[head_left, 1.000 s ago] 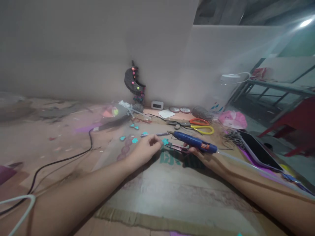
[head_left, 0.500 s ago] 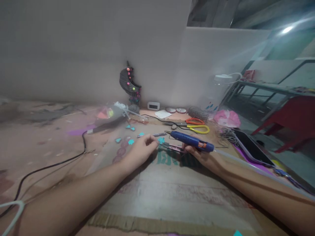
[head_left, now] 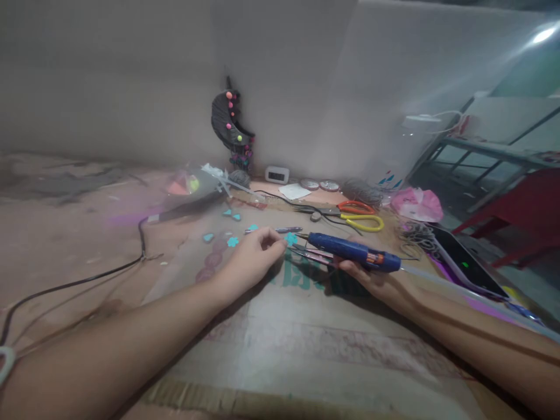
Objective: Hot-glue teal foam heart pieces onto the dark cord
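Note:
My left hand (head_left: 260,256) is closed in a pinch at the edge of a small teal flower cutout (head_left: 290,238). My right hand (head_left: 367,277) grips a blue hot glue gun (head_left: 350,249), its metal nozzle pointing left, close beside the flower. Below the gun, a slim two-pronged metal tool like tweezers (head_left: 315,255) also sticks out of my right hand, its tips near my left fingertips. Another teal flower (head_left: 233,242) and several small teal pieces lie left of my left hand. A pen (head_left: 291,230) lies just behind the hands.
Orange-handled scissors (head_left: 356,207) and a yellow-handled pair (head_left: 365,222) lie behind the glue gun. A phone (head_left: 470,262) is at right. A dark crescent ornament (head_left: 225,119) leans against the wall beside a small digital clock (head_left: 277,174). A black cable (head_left: 79,280) crosses the left side.
The camera view has tilted and shifted slightly. The glue gun's nozzle has come down to beside the teal flower. The phone screen now shows a green mark.

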Demonstrator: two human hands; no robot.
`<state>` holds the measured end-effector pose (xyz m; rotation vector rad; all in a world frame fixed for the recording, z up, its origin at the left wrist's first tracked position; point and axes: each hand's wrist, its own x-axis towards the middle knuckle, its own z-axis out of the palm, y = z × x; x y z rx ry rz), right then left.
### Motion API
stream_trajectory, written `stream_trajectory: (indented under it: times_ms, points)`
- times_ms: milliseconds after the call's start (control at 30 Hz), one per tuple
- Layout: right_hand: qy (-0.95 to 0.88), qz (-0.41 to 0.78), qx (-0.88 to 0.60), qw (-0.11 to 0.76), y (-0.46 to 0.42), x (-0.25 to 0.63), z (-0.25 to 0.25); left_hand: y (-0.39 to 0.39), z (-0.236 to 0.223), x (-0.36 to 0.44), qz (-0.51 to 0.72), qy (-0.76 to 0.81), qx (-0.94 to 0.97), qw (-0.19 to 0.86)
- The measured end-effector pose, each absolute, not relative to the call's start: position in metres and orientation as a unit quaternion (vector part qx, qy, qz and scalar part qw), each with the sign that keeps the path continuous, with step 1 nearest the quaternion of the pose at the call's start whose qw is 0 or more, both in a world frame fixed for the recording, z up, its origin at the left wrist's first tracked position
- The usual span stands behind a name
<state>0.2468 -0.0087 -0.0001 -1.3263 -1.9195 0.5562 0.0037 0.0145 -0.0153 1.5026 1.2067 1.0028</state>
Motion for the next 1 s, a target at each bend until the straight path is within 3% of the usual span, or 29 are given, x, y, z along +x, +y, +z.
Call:
stream_trajectory:
  times_ms: [300, 500, 1000]
  points:
    - [-0.76, 0.197, -0.537, 0.309, -0.003, 0.248, -0.002, 0.012, -0.012, 0.004, 0.398, 0.501, 0.625, 0.447]
    - [-0.744, 0.209, -0.54, 0.332, -0.004, 0.243, -0.002, 0.011, -0.011, 0.003, 0.392, 0.5, 0.643, 0.429]
    - [-0.787, 0.162, -0.521, 0.29, 0.003, 0.25, -0.009, 0.01, -0.009, 0.003, 0.378, 0.507, 0.654, 0.416]
